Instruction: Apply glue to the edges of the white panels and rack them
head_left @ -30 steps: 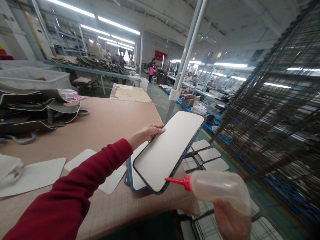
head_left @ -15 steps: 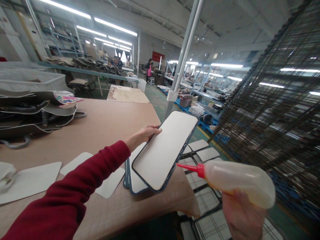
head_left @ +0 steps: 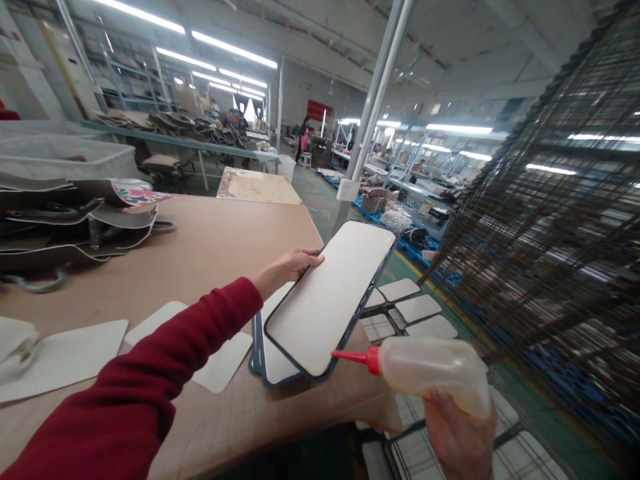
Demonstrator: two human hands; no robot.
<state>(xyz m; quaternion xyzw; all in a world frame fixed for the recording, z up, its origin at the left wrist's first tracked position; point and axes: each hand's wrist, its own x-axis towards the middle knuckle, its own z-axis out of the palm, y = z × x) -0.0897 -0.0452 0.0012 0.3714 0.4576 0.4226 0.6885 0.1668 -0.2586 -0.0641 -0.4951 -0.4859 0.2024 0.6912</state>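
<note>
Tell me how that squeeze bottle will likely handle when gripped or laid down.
The squeeze bottle looks soft: its translucent body seems to bend over the right hand. It is probably light for its size, as yellowish liquid seems to sit only along its lower side. Its rounded body would likely roll if laid down.

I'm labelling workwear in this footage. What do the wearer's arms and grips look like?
On the left is a long, plain, dark red sleeve, wrinkled, its cuff ending short of the wrist. The left grip and right grip are gloveless; no right sleeve shows.
</note>
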